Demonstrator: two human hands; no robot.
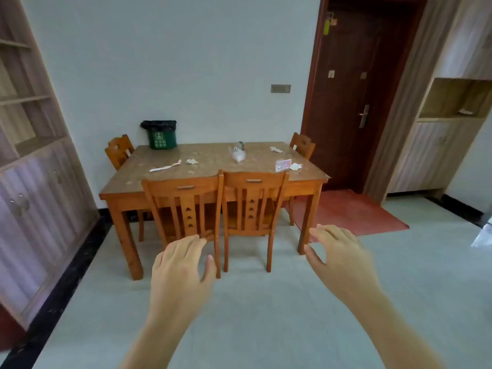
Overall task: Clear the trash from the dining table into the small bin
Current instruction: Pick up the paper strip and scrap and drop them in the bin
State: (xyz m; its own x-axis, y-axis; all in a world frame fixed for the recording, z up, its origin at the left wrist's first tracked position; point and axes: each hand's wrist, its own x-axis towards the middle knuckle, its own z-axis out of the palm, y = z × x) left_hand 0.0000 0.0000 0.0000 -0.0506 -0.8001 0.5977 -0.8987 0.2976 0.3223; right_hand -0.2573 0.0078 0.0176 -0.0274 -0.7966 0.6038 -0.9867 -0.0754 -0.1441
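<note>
A wooden dining table (138,182) stands against the far wall. On its back left corner sits a small green bin (162,138) lined with a black bag. Trash lies scattered on the tabletop: a long white paper strip (165,166), a crumpled tissue (191,161), a clear plastic bag (238,153), a white scrap (275,149), a pink packet (283,164) and another white scrap (295,166). My left hand (181,265) and my right hand (338,254) hover over the floor well short of the table, fingers relaxed, holding nothing.
Two wooden chairs (186,206) (254,201) are pushed in at the table's near side, with one more at each end. A cabinet (34,182) lines the left wall. A dark door (354,97) and a red mat (346,211) lie to the right.
</note>
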